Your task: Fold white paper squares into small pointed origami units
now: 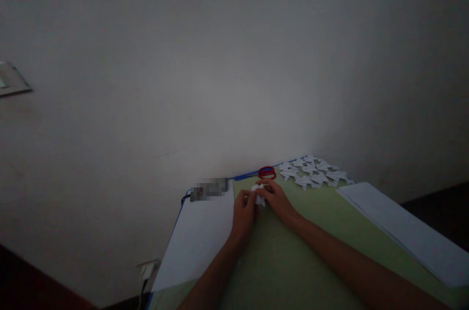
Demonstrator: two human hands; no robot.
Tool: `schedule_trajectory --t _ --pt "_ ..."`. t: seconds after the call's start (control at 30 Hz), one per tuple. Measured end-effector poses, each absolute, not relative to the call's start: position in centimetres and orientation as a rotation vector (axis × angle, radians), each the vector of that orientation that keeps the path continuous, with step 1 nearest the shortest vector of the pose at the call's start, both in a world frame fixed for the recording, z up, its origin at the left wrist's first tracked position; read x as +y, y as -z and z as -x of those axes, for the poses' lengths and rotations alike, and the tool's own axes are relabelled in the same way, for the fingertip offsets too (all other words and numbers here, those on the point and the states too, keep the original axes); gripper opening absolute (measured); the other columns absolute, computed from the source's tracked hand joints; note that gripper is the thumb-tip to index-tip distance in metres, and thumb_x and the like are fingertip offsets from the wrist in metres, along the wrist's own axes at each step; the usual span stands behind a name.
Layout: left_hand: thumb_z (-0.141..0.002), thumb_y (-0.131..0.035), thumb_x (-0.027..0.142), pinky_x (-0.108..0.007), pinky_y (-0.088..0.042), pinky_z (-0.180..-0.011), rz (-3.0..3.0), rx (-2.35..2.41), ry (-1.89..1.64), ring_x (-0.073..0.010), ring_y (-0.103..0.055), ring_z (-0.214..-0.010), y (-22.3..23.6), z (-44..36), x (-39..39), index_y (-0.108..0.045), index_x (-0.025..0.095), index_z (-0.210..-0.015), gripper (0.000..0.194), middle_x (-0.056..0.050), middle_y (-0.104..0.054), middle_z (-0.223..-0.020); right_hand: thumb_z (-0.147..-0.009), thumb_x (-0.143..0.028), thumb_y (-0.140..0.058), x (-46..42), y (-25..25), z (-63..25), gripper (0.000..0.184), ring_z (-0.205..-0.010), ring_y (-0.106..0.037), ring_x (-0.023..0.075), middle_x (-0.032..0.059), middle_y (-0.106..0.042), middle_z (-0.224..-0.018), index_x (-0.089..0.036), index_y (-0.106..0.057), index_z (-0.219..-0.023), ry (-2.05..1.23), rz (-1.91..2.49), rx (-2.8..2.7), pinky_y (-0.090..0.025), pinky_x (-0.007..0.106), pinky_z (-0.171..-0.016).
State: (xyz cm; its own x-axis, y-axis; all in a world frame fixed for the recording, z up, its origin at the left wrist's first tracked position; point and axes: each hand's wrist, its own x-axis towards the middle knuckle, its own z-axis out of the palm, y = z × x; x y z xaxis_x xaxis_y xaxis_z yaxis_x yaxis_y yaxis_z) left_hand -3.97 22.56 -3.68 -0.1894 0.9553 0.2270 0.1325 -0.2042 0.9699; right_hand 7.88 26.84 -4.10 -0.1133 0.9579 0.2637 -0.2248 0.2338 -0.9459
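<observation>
A small piece of folded white paper (260,197) is pinched between my two hands above the green tabletop (289,256). My left hand (244,207) grips it from the left with bent fingers. From the right, my right hand (275,197) holds it with thumb and fingers closed on it. Its exact shape is partly hidden by the fingers. Behind my hands lie scissors with red handles (267,172). Several folded white paper pieces (317,173), pointed in shape, are spread at the back right of the table.
A stack of white paper (406,232) lies along the right edge. On the left is a large white sheet (198,237), with a dark blurred-out object (208,189) at its top. The wall (227,80) stands right behind the table. A plug with a cable (147,271) sits low on the left.
</observation>
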Motion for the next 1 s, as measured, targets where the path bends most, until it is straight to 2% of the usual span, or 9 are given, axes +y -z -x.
schedule_trajectory --t 0.1,0.27,0.37,0.5,0.77,1.0 --pt "-0.076 -0.065 0.069 -0.022 -0.031 -0.043 -1.380 1.328 -1.471 -0.0095 -0.042 -0.040 3.83 4.09 22.70 -0.052 0.020 -0.077 0.050 0.006 -0.051 -0.049 -0.068 -0.040 -0.069 27.06 4.30 -7.81 0.036 -0.060 -0.054 0.0173 -0.0028 -0.061 -0.064 -0.020 -0.066 -0.098 -1.210 0.793 -1.247 -0.039 0.028 -0.057" --pt "-0.078 -0.066 0.065 -0.022 -0.032 -0.044 -1.389 1.330 -1.476 -0.0101 -0.043 -0.042 3.86 4.08 22.68 -0.051 0.021 -0.074 0.047 0.006 -0.050 -0.048 -0.070 -0.039 -0.064 27.08 4.22 -7.93 0.030 -0.073 -0.060 0.0213 0.0029 -0.069 -0.076 -0.021 -0.072 -0.092 -1.194 0.767 -1.268 -0.042 0.030 -0.062" --pt "-0.077 -0.065 0.066 -0.022 -0.031 -0.044 -1.385 1.325 -1.473 -0.0099 -0.043 -0.041 3.72 3.99 22.52 -0.050 0.021 -0.072 0.047 0.006 -0.050 -0.048 -0.071 -0.039 -0.064 26.84 3.98 -8.09 0.029 -0.078 -0.061 0.0229 0.0033 -0.070 -0.078 -0.022 -0.074 -0.092 -1.197 0.762 -1.288 -0.043 0.030 -0.063" --pt "-0.078 -0.065 0.065 -0.022 -0.032 -0.044 -1.376 1.318 -1.464 -0.0103 -0.044 -0.042 3.60 3.91 22.31 -0.050 0.021 -0.073 0.046 0.005 -0.051 -0.050 -0.073 -0.039 -0.063 26.49 3.66 -8.25 0.028 -0.075 -0.060 0.0212 0.0024 -0.070 -0.080 -0.022 -0.075 -0.092 -1.208 0.765 -1.319 -0.042 0.030 -0.062" --pt "-0.079 -0.066 0.062 -0.022 -0.032 -0.043 -1.367 1.291 -1.493 -0.0098 -0.043 -0.043 3.51 3.91 22.34 -0.052 0.021 -0.079 0.044 0.006 -0.050 -0.052 -0.074 -0.038 -0.065 26.43 3.82 -8.09 0.036 -0.066 -0.054 0.0176 -0.0028 -0.059 -0.072 -0.021 -0.070 -0.106 -1.223 0.751 -1.304 -0.040 0.029 -0.061" --pt "-0.084 -0.064 0.052 -0.021 -0.032 -0.045 -1.407 1.316 -1.514 -0.0083 -0.043 -0.047 4.00 4.18 22.70 -0.054 0.019 -0.081 0.035 0.004 -0.054 -0.063 -0.071 -0.040 -0.065 26.73 4.29 -7.99 0.029 -0.062 -0.052 0.0169 -0.0046 -0.054 -0.067 -0.022 -0.061 -0.093 -1.190 0.784 -1.249 -0.038 0.029 -0.057"
